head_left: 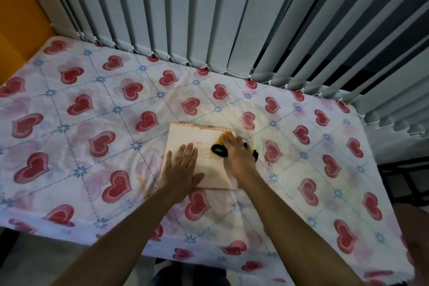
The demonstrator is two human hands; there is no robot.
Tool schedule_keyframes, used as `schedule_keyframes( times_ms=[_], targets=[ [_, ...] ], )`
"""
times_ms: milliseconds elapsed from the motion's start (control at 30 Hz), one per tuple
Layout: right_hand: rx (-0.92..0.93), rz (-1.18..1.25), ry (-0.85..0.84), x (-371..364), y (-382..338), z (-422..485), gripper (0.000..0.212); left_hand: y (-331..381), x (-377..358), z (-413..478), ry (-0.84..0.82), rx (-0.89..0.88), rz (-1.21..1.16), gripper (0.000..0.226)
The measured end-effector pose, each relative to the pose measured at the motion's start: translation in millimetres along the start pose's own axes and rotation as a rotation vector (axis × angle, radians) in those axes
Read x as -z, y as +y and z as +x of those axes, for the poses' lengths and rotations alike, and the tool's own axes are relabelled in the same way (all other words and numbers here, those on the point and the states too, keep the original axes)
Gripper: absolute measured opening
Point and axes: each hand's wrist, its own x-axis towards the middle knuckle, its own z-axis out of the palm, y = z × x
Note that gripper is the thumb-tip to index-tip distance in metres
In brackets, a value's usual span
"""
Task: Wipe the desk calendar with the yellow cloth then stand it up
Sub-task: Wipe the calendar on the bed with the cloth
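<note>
**A:** Where is the desk calendar [185,139]?

**B:** It lies flat on the table [325,193], about in the middle, a bit nearer the front edge than the back. Its ring binding points to the back edge, toward the blinds [232,18].

**A:** What are the hands doing?

**B:** The left hand [181,167] is spread flat, fingers apart, and presses on the near left part of the calendar. The right hand [236,153] presses down on the yellow cloth [219,146] at the calendar's far right corner. The cloth has black parts too. I can't tell if the fingers curl around it or just push on it.

**A:** So the wiping is going on?

**B:** I think so. The calendar is not standing up yet.

**A:** What could go wrong?

**B:** The tablecloth [92,123] with hearts looks soft and loose. If the right hand rubs hard, the calendar could slide, or the tablecloth could bunch up under it. If the left hand lets go too soon, the calendar may spin. The cloth could also catch on the rings and bend a page.
</note>
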Motion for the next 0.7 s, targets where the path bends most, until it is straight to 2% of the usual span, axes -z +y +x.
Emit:
schedule_keyframes(
  times_ms=[167,267,433,567,633,700],
  targets=[
    [-0.037,-0.026,-0.052,0,-3,8,0.068,-1,-1,0,0.039,0.000,-0.024,0.074],
    [0.028,-0.030,-0.084,-6,3,-27,0.073,2,2,-2,0.102,-0.001,-0.037,0.072],
    [0.146,-0.032,-0.144,-17,15,-93,0.078,-4,-7,1,0.051,0.021,-0.039,0.075],
    [0.147,-0.010,-0.187,-6,16,-102,0.074,-5,4,-6,0.082,-0.055,-0.125,0.097],
    [0.116,0.065,-0.187,0,12,-101,0.072,-19,6,-16,0.145,-0.016,-0.279,0.092],
    [0.065,0.151,-0.139,2,6,-100,0.071,-39,6,-33,0.220,0.124,-0.279,0.083]
  ],
)
